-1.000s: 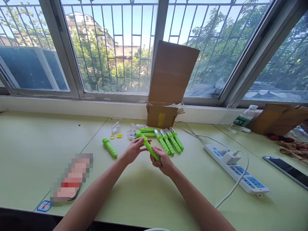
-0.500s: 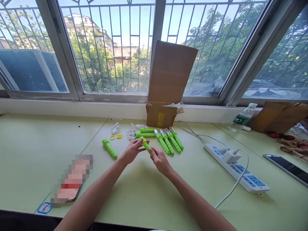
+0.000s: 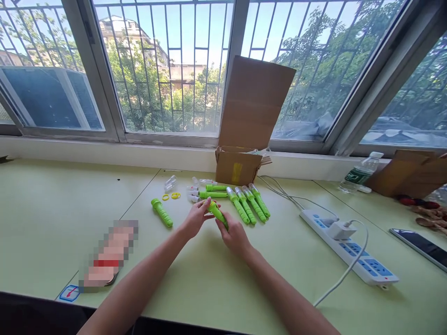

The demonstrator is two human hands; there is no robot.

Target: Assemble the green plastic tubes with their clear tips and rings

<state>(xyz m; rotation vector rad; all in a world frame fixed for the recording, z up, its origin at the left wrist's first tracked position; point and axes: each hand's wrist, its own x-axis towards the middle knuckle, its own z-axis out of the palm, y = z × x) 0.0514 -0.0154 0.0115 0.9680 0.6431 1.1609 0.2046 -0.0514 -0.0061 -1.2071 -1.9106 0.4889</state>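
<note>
Between my two hands is a bright green ribbed plastic tube [image 3: 218,214], tilted above the table. My left hand [image 3: 197,217] pinches its upper end, where a bit of yellow shows. My right hand [image 3: 233,231] is wrapped round the lower end and hides part of it. Just beyond lie several green tubes with clear caps [image 3: 240,207], side by side. More green tubes [image 3: 213,195] lie behind my left hand. A single capless green tube [image 3: 161,213] rests to the left. Small yellow rings [image 3: 175,196] and clear plastic caps [image 3: 171,183] lie near it.
An open cardboard box [image 3: 237,168] stands against the window wall. A white power strip [image 3: 349,249] with cables lies on the right, by a dark phone [image 3: 421,246]. A water bottle [image 3: 361,173] stands farther back. A blurred flat item [image 3: 110,256] lies front left.
My right hand has shifted its grip on the green tube, its fingers now wrapped further round it. The view has swung slightly left. Things on the table have not moved.
</note>
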